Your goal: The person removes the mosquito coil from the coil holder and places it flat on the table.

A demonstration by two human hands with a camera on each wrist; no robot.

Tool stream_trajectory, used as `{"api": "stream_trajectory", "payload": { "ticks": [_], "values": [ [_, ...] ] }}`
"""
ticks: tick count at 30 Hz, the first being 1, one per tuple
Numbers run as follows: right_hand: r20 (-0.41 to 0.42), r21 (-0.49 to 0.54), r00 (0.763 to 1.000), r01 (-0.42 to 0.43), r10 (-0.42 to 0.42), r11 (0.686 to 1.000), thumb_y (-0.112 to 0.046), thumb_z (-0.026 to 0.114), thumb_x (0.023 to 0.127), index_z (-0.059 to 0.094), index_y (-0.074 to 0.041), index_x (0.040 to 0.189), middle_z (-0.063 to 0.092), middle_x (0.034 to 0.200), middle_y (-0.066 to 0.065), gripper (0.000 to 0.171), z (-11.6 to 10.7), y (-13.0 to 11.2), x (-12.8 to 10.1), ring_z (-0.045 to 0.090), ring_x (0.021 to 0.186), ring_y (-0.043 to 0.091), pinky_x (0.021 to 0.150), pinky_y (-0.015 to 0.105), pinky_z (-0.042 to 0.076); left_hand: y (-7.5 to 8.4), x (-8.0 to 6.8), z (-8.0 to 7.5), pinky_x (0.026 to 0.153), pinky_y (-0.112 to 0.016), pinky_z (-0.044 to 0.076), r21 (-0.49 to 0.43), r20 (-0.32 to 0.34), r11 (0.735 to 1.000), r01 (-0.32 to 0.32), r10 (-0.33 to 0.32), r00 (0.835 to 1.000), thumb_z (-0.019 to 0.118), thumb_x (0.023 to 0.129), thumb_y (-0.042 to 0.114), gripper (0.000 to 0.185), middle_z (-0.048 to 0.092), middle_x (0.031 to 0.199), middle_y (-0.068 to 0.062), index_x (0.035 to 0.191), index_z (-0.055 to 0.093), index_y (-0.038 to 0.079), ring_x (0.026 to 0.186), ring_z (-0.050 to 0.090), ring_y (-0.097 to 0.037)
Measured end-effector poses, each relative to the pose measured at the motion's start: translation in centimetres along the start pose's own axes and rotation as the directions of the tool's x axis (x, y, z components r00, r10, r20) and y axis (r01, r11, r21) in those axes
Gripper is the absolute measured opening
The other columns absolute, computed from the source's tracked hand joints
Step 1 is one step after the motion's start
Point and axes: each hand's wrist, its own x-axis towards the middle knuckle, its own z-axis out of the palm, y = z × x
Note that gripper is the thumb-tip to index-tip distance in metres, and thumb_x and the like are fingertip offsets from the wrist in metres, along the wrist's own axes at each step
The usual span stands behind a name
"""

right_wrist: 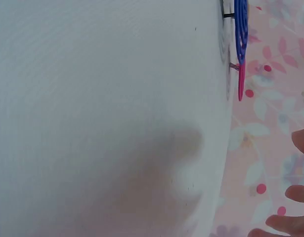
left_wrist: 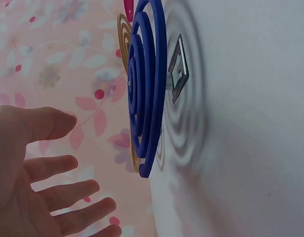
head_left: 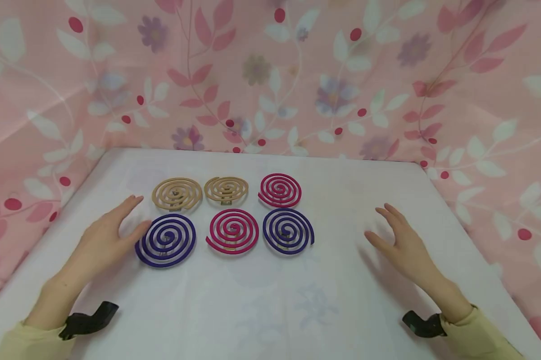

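- A dark purple spiral mosquito coil (head_left: 165, 241) is seen at the left end of the front row on the white table, nearest the left hand. It is raised level on a small metal stand (left_wrist: 177, 76), as the left wrist view shows.
- A second dark purple spiral coil (head_left: 289, 231) is set at the right end of the same row, well apart from the right hand.

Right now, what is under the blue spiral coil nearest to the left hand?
Under the blue coil a small metal stand holds it raised above the white table, with the coil's shadow below. Where the stand meets the coil is hidden. The left hand hovers beside it.
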Motion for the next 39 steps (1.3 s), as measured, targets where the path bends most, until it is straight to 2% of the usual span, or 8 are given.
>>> {"api": "stream_trajectory", "payload": {
  "ticks": [5,9,12,14,16,21,29,39],
  "values": [
    [-0.036,0.146,0.999,0.019,-0.014,0.989,-0.030,0.063,0.090,0.044,-0.008,0.137,0.042,0.141,0.013,0.055,0.2,-0.6,0.2,0.043,0.125,0.035,0.098,0.056,0.037,1.3,-0.2,0.8,0.087,-0.065,0.038,-0.095,-0.103,0.995,-0.009,-0.001,0.995,0.058,0.092,0.034,0.054,0.053,0.126,-0.028,0.140,0.043,0.014,0.111,0.049,-0.052],
    [-0.017,0.261,1.000,-0.022,0.027,0.965,-0.029,0.063,0.090,0.048,-0.012,0.134,0.051,0.134,0.007,0.049,0.6,-1.3,0.4,0.050,0.120,0.027,0.097,0.032,0.045,2.4,-0.2,1.4,0.091,-0.032,0.049,-0.199,-0.151,0.978,-0.063,0.033,0.988,0.061,0.091,0.026,0.047,0.059,0.122,-0.019,0.135,0.050,0.015,0.107,0.058,-0.031],
    [0.031,0.356,0.998,-0.060,0.053,0.932,-0.030,0.061,0.091,0.050,-0.013,0.132,0.052,0.133,0.007,0.047,0.9,-1.7,0.4,0.051,0.119,0.028,0.091,0.014,0.045,3.3,-0.2,1.9,0.085,-0.004,0.042,-0.286,-0.135,0.953,-0.097,0.060,0.989,0.061,0.091,0.022,0.044,0.058,0.126,-0.012,0.134,0.050,0.015,0.107,0.057,-0.004],
    [0.065,0.430,0.996,-0.083,0.061,0.899,-0.030,0.061,0.091,0.050,-0.012,0.132,0.051,0.133,0.007,0.046,1.2,-1.9,0.5,0.052,0.119,0.028,0.088,0.010,0.044,3.9,-0.2,2.3,0.084,-0.002,0.040,-0.354,-0.118,0.928,-0.117,0.080,0.990,0.060,0.092,0.018,0.044,0.058,0.127,-0.011,0.134,0.050,0.012,0.105,0.055,0.004],
    [0.100,0.510,0.993,-0.109,0.068,0.853,-0.028,0.061,0.091,0.049,-0.010,0.132,0.050,0.134,0.007,0.046,1.6,-2.1,0.6,0.052,0.120,0.027,0.087,0.009,0.044,4.6,-0.2,2.8,0.084,-0.003,0.041,-0.417,-0.093,0.901,-0.119,0.088,0.992,0.060,0.092,0.016,0.043,0.057,0.128,-0.010,0.134,0.049,0.011,0.106,0.055,0.004],
    [0.164,0.635,0.984,-0.159,0.069,0.756,-0.025,0.061,0.092,0.048,-0.005,0.133,0.050,0.134,0.004,0.047,2.4,-2.8,1.0,0.055,0.118,0.018,0.090,0.013,0.045,6.4,-0.2,3.9,0.086,-0.007,0.044,-0.520,-0.021,0.849,-0.089,0.092,0.996,0.059,0.093,0.015,0.041,0.056,0.128,-0.007,0.133,0.049,0.009,0.110,0.059,-0.013],
    [0.208,0.687,0.977,-0.180,0.047,0.704,-0.026,0.059,0.092,0.046,-0.004,0.134,0.047,0.137,0.010,0.048,3.4,-4.5,1.9,0.052,0.121,0.022,0.091,0.016,0.046,8.8,0.1,5.8,0.086,-0.012,0.047,-0.634,0.030,0.769,-0.082,0.130,0.991,0.059,0.091,0.007,0.041,0.053,0.132,-0.009,0.131,0.049,0.008,0.114,0.056,-0.031],
    [0.268,0.739,0.961,-0.250,0.068,0.625,-0.024,0.058,0.093,0.044,-0.005,0.136,0.045,0.139,0.013,0.049,4.1,-5.8,2.8,0.049,0.124,0.025,0.093,0.020,0.046,11.6,0.6,8.1,0.087,-0.016,0.047,-0.747,0.148,0.664,0.038,0.110,0.983,0.057,0.092,0.007,0.046,0.050,0.136,-0.014,0.136,0.044,0.008,0.120,0.052,-0.032]
  ]
}}
